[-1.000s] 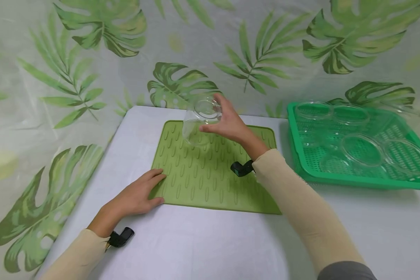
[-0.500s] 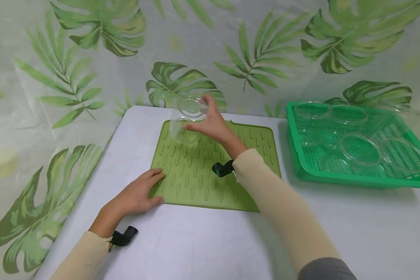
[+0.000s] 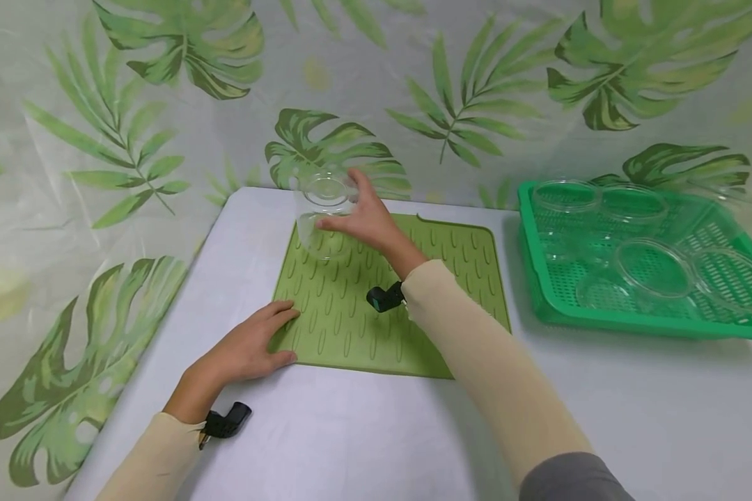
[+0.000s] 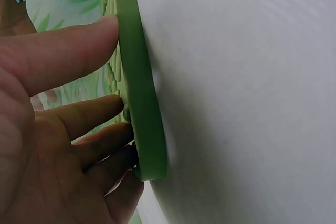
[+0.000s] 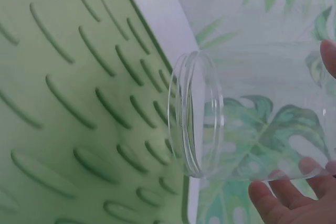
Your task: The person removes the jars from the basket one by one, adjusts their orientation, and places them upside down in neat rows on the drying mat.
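A clear jar [image 3: 316,233] is held upside down by my right hand [image 3: 368,219], thumb on one side and fingers on the other. Its threaded mouth faces the ridged green drying mat [image 3: 332,313], close over the far left corner. In the right wrist view the jar [image 5: 247,114] shows its ringed rim at the mat's edge, with fingertips along its side. My left hand [image 3: 241,348] rests at the mat's near left corner, fingers spread and touching it. The left wrist view shows thumb and fingertips against the mat's thick edge [image 4: 139,98].
A green plastic basket [image 3: 627,327] stands to the right of the mat, with several clear jars in it. Behind the white-covered table [image 3: 363,431] hangs a leaf-patterned sheet [image 3: 351,62], close to the far edge.
My right hand has carried the jar leftward over the mat to its far left corner, slowing in the last half second. My left hand has stayed at the mat's corner.
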### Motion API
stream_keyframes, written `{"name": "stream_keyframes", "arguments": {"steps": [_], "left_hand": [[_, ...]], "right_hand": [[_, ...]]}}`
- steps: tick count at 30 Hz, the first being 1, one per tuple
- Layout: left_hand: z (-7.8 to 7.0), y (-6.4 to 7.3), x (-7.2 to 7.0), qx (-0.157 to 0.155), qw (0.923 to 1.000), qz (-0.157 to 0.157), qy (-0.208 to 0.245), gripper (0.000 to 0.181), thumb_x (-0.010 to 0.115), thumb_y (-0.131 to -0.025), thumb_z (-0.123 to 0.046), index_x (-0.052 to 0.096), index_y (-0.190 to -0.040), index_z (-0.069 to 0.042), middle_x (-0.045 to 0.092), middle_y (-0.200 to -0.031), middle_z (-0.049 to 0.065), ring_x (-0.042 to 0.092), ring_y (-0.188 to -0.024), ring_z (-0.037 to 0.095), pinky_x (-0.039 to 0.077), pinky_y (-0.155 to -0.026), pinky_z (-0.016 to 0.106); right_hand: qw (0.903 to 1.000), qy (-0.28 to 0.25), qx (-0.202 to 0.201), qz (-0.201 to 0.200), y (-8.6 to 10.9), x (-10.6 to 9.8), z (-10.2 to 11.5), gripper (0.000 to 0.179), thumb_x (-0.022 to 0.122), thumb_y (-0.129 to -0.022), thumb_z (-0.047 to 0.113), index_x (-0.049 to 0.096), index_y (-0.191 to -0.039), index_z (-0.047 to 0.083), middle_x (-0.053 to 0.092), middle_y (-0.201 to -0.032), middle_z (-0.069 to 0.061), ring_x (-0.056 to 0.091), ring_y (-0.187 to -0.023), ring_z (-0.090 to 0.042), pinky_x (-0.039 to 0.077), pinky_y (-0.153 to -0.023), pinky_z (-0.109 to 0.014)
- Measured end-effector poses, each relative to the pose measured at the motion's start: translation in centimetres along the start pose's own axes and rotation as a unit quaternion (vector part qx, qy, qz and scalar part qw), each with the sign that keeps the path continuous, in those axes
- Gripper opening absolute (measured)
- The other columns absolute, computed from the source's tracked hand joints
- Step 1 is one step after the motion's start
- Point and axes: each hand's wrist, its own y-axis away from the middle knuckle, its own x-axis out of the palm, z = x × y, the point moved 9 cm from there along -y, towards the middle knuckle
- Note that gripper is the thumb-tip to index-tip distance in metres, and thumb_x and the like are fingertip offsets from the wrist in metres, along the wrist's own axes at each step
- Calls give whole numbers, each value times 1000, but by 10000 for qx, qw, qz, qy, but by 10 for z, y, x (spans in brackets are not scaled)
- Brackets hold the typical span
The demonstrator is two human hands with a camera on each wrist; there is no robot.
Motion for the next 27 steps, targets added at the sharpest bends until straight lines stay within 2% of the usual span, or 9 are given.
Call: {"name": "stream_keyframes", "arguments": {"steps": [3,9,16,20,27], "left_hand": [[0,0,0,-32,10000,8,27,68,68,-79,-28,40,-137,-5,33,-146,12,33,-134,33,36,-103,50],[-1,0,1,-100,9999,78,102,68,67,-80,-27,39,-138,-5,32,-147,12,32,-135,33,35,-103,51],[-1,-1,-1,-87,9999,69,24,68,68,-79,-28,40,-137,-5,33,-146,11,34,-134,33,36,-103,49],[-1,-2,-1,-95,9999,139,30,68,68,-80,-28,39,-138,-5,32,-147,11,33,-134,33,35,-103,50],[-1,-1,3,-137,9997,155,131,68,68,-80,-27,39,-138,-5,31,-147,12,32,-134,33,36,-103,50]], "right_hand": [[9999,-145,48,39,-2,7,-1,108,79,-66,43,7,-145,34,18,-153,5,32,-136,-21,42,-100,-43],[9997,-163,112,118,-6,17,-5,107,78,-67,43,8,-147,29,19,-153,5,31,-136,-25,41,-101,-44],[9999,-69,108,95,-9,19,-5,107,78,-66,44,9,-147,30,21,-152,0,33,-135,-23,41,-101,-45],[9998,-123,124,113,-10,20,-7,105,78,-67,42,9,-146,34,21,-152,1,32,-136,-21,41,-101,-44],[9996,-127,77,223,-8,26,-16,109,78,-66,44,6,-147,31,20,-153,2,30,-137,-23,41,-101,-44]]}}
